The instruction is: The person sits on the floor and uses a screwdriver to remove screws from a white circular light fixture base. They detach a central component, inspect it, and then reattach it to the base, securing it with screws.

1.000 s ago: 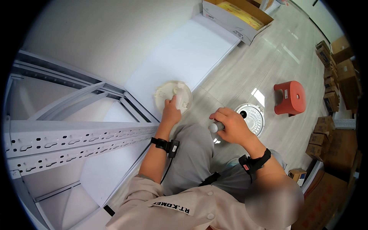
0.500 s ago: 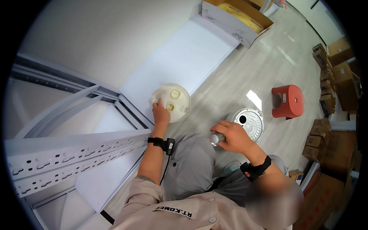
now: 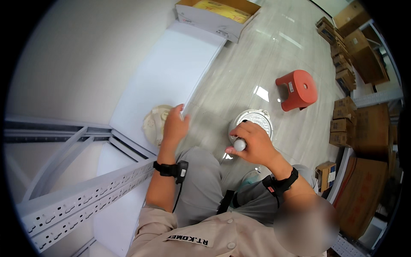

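Note:
My left hand [image 3: 175, 126] is raised just right of a round cream disc [image 3: 150, 127], with thumb and fingers apart. A pale patch shows between the fingertips, too blurred to name. The disc rests on the white shelf board [image 3: 160, 64] and carries a whitish strip and raised parts, partly covered by my hand. My right hand [image 3: 255, 144] wraps round a grey cylinder with a rounded end [image 3: 240, 144]; its other end is hidden. Beyond that hand, a round white-rimmed container with a silvery, dotted top [image 3: 262, 120] stands on the floor, partly covered.
A red stool [image 3: 297, 90] stands on the floor to the right. Slotted metal rack beams [image 3: 92, 188] run along the left. An open box with yellow contents [image 3: 214, 21] sits at the far end of the board. Cardboard boxes [image 3: 370, 128] line the right side.
My left hand has come off the disc and moved to its right side. My right hand keeps the grey cylinder and now covers the container's dark hole. The whole view has shifted.

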Action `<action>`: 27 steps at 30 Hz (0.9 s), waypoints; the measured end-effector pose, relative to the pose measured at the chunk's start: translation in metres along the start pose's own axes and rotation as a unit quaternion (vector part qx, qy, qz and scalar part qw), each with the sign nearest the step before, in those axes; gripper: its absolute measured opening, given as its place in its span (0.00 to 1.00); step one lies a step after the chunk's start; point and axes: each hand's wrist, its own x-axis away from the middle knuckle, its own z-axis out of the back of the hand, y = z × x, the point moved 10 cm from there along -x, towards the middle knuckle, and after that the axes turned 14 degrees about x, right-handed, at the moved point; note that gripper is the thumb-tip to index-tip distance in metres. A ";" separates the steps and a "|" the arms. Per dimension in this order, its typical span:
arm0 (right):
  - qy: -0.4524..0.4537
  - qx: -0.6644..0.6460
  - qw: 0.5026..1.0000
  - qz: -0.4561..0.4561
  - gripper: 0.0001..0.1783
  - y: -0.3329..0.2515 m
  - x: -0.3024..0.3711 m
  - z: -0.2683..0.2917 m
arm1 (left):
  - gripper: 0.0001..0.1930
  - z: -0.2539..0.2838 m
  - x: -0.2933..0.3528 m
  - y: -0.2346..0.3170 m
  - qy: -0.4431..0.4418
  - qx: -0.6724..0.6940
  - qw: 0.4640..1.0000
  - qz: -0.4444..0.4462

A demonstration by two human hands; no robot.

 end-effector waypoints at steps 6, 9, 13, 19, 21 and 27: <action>0.074 0.014 0.972 -0.223 0.28 0.060 0.050 0.048 | 0.24 -0.146 0.031 0.113 -0.168 0.037 0.977 -0.124; 0.080 0.012 0.943 -0.322 0.22 0.087 0.077 0.067 | 0.25 -0.217 0.056 0.120 -0.228 0.017 0.958 -0.172; 0.097 -0.014 0.899 -0.428 0.21 0.120 0.119 0.078 | 0.29 -0.277 0.087 0.113 -0.253 -0.055 0.941 -0.218; 0.131 -0.003 0.876 -0.464 0.26 0.131 0.163 0.075 | 0.30 -0.321 0.103 0.114 -0.300 -0.039 0.928 -0.216; 0.106 -0.013 0.868 -0.485 0.27 0.132 0.170 0.069 | 0.29 -0.333 0.108 0.108 -0.323 -0.049 0.924 -0.199; 0.076 -0.002 0.871 -0.485 0.23 0.136 0.178 0.060 | 0.15 -0.349 0.114 0.094 -0.327 -0.047 0.920 -0.211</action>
